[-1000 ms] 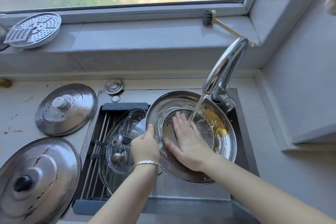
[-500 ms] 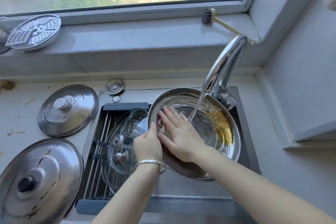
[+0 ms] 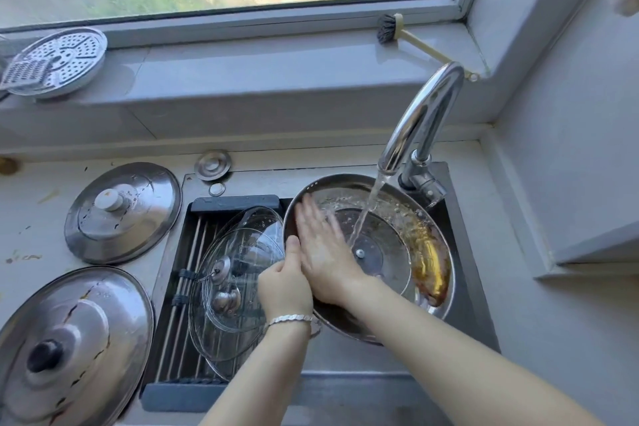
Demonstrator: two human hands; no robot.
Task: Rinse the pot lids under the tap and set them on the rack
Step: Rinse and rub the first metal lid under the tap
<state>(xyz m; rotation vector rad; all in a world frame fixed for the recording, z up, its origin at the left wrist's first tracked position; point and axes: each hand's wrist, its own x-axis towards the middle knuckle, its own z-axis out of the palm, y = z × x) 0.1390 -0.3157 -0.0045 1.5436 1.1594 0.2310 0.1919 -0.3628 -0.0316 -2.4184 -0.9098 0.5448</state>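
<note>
Left hand (image 3: 285,287) pinches the steel lid's (image 3: 397,190) rim under the tap (image 3: 420,117) while the right hand (image 3: 323,245) lies spread flat inside it.

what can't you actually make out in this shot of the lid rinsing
Head view, the only one:
- Near-left rim of the steel lid under the tap: covered by the right hand and left hand.
- How many glass lids lie on the rack: they overlap and are see-through.
- Large lid on the counter: cut off by the left and bottom edges.
- Right hand's fingers: motion-blurred.
</note>
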